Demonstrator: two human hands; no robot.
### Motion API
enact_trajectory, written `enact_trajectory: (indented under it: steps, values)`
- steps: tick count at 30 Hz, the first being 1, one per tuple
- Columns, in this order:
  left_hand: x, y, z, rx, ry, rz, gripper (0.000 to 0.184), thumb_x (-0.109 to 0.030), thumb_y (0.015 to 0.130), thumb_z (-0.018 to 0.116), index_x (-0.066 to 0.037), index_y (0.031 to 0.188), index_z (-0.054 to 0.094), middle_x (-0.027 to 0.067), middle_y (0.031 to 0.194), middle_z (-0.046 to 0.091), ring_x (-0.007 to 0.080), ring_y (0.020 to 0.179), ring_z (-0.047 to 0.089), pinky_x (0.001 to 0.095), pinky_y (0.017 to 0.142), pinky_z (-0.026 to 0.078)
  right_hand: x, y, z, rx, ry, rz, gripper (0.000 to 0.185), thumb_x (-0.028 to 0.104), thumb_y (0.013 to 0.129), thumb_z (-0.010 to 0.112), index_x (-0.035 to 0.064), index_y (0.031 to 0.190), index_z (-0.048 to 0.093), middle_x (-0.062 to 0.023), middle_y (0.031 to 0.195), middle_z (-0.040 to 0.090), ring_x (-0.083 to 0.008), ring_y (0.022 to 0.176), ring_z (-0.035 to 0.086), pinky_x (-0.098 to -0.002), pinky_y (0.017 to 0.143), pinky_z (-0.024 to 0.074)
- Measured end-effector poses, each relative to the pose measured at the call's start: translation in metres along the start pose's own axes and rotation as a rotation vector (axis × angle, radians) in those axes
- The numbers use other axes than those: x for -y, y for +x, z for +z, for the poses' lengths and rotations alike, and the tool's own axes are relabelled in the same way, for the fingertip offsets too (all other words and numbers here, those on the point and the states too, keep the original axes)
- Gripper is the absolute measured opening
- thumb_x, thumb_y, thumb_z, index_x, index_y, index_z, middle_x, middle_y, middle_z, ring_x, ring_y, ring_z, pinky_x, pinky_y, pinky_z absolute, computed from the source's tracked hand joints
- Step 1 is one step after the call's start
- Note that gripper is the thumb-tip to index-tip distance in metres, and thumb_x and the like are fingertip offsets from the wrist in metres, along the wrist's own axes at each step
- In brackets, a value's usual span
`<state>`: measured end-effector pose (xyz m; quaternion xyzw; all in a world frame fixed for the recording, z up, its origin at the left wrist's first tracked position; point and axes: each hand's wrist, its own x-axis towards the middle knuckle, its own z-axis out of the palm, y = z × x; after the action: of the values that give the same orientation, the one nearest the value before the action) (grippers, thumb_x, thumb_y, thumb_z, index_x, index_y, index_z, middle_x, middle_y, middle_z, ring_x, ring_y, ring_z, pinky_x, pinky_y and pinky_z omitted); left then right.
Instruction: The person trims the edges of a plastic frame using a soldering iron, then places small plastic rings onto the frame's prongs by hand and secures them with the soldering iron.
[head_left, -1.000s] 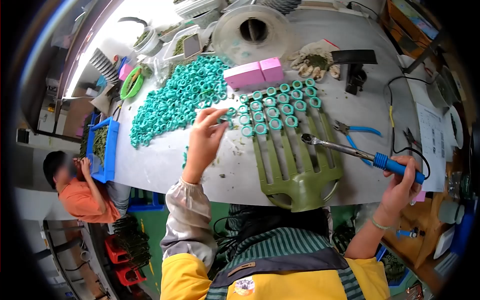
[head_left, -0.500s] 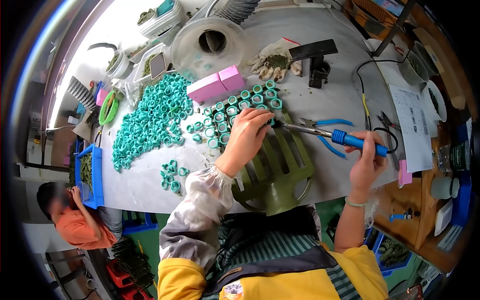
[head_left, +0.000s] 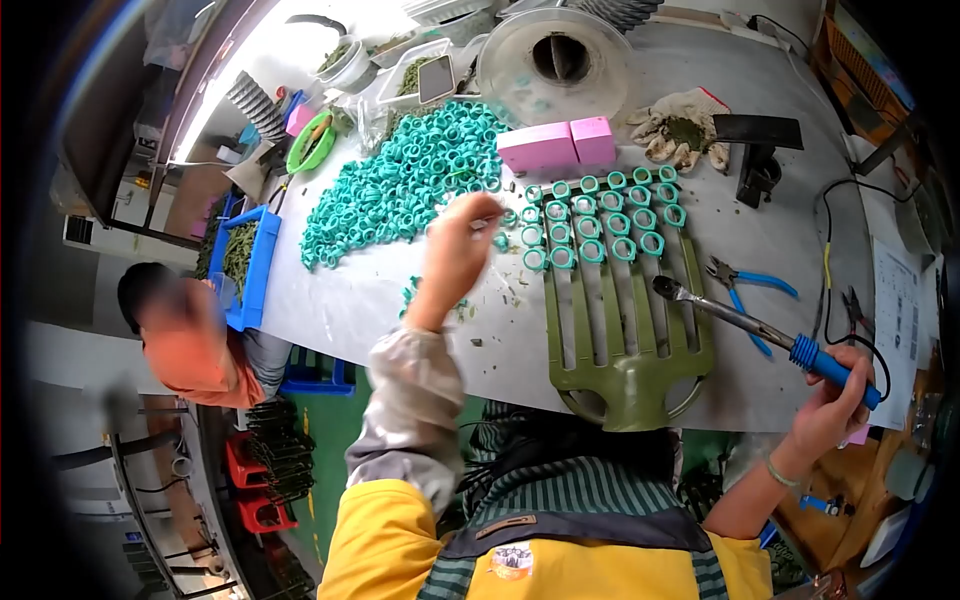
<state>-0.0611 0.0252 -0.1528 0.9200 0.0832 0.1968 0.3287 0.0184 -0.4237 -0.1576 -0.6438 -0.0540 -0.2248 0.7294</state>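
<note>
My left hand is raised over the table beside a large pile of teal rings, its fingertips smeared by motion. In my right hand is the blue handle of a soldering iron with a cable. Its metal shaft points left, ending in a rounded dark tip close to the green fork-shaped rack. The rack lies flat with its tines pointing away from me. Teal rings sit in rows along the far part of its tines. Blue-handled cutters lie right of the rack.
Two pink blocks stand behind the rings, near a clear funnel-shaped hood. A dirty work glove and a black stand are at the back right. Left, a person in orange sits near a blue crate.
My left hand has left the ringed rack and moved left towards the loose rings. The soldering iron has drawn back from the rings, lower and to the right. The whole view has shifted.
</note>
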Motion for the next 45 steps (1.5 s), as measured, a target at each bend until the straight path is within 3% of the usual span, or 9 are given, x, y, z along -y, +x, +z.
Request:
enact_trajectory:
  steps: [6, 9, 19, 22, 25, 33, 36, 39, 45]
  values:
    - [0.056, -0.083, -0.062, 0.262, 0.743, -0.152, 0.036, -0.013, 0.075, 0.076, -0.012, 0.107, 0.062, 0.0071, 0.094, 0.066, 0.0303, 0.098, 0.058, 0.0428, 0.085, 0.045, 0.001, -0.005, 0.004, 0.045, 0.028, 0.01, 0.029, 0.022, 0.098, 0.053, 0.0001, 0.08, 0.06, -0.0099, 0.08, 0.062, -0.0143, 0.058, 0.053, -0.0222, 0.044, 0.0409]
    - [0.073, -0.093, -0.054, 0.086, 0.665, -0.082, 0.036, -0.011, 0.077, 0.075, -0.011, 0.111, 0.064, 0.0083, 0.094, 0.067, 0.0305, 0.091, 0.06, 0.0434, 0.082, 0.046, 0.007, -0.006, 0.009, 0.071, 0.029, 0.035, 0.029, 0.022, 0.098, 0.053, 0.0002, 0.08, 0.06, -0.0098, 0.081, 0.062, -0.014, 0.058, 0.053, -0.0221, 0.044, 0.0409]
    - [0.079, -0.067, -0.042, -0.151, -0.02, -0.399, 0.014, -0.011, 0.088, 0.071, 0.0, 0.096, 0.068, 0.0077, 0.079, 0.069, 0.012, 0.066, 0.064, 0.028, 0.062, 0.051, 0.013, -0.009, 0.015, 0.041, 0.003, 0.012, 0.03, 0.024, 0.098, 0.055, 0.0016, 0.08, 0.059, -0.0086, 0.08, 0.062, -0.0123, 0.054, 0.051, -0.0209, 0.044, 0.0409]
    - [0.081, -0.067, -0.043, -0.037, 0.105, -0.395, 0.019, -0.017, 0.089, 0.072, 0.001, 0.094, 0.067, 0.0076, 0.076, 0.069, 0.0114, 0.067, 0.066, 0.027, 0.062, 0.051, 0.015, -0.009, 0.015, 0.03, -0.016, 0.015, 0.03, 0.025, 0.098, 0.055, 0.0024, 0.079, 0.059, -0.0083, 0.079, 0.062, -0.0117, 0.054, 0.051, -0.02, 0.044, 0.0412]
    - [0.069, -0.067, -0.04, 0.113, -0.153, -0.603, 0.022, -0.02, 0.091, 0.072, 0.001, 0.096, 0.067, 0.0032, 0.075, 0.068, 0.0084, 0.07, 0.062, 0.0249, 0.064, 0.052, 0.015, -0.009, 0.014, 0.022, -0.013, 0.025, 0.029, 0.025, 0.098, 0.056, 0.003, 0.079, 0.059, -0.0081, 0.078, 0.062, -0.0112, 0.054, 0.052, -0.0194, 0.044, 0.0415]
    - [0.055, -0.069, -0.03, 0.194, 0.138, -0.389, 0.024, -0.024, 0.089, 0.074, -0.001, 0.091, 0.071, 0.0091, 0.086, 0.07, 0.0104, 0.07, 0.062, 0.0271, 0.063, 0.05, 0.009, -0.009, 0.011, -0.006, 0.005, 0.035, 0.028, 0.025, 0.097, 0.057, 0.004, 0.079, 0.059, -0.0074, 0.078, 0.063, -0.0107, 0.055, 0.052, -0.0194, 0.044, 0.0419]
    - [0.048, -0.061, -0.033, 0.161, -0.193, -0.577, 0.017, -0.017, 0.09, 0.073, -0.001, 0.095, 0.07, 0.009, 0.101, 0.069, 0.0076, 0.077, 0.062, 0.0247, 0.065, 0.049, 0.009, -0.009, 0.008, -0.015, -0.005, 0.031, 0.028, 0.024, 0.097, 0.057, 0.004, 0.078, 0.059, -0.0074, 0.079, 0.063, -0.0104, 0.056, 0.052, -0.0194, 0.044, 0.0418]
    - [0.002, -0.047, -0.032, 0.114, -0.564, -0.502, 0.022, -0.009, 0.092, 0.07, -0.001, 0.112, 0.067, 0.0069, 0.113, 0.065, 0.008, 0.097, 0.063, 0.0181, 0.077, 0.049, 0.011, -0.008, 0.007, -0.012, -0.004, 0.029, 0.028, 0.024, 0.097, 0.057, 0.0034, 0.078, 0.059, -0.0075, 0.08, 0.063, -0.0107, 0.056, 0.052, -0.0205, 0.046, 0.0426]
    - [-0.052, -0.013, 0.018, 0.283, -0.532, -0.251, 0.027, -0.003, 0.09, 0.068, -0.002, 0.117, 0.068, -0.0029, 0.1, 0.055, -0.0002, 0.065, 0.04, 0.0207, 0.057, 0.038, 0.023, -0.008, 0.008, -0.085, -0.028, 0.053, 0.03, 0.025, 0.097, 0.057, 0.0004, 0.08, 0.06, -0.0079, 0.08, 0.065, -0.0121, 0.054, 0.054, -0.0225, 0.051, 0.0448]
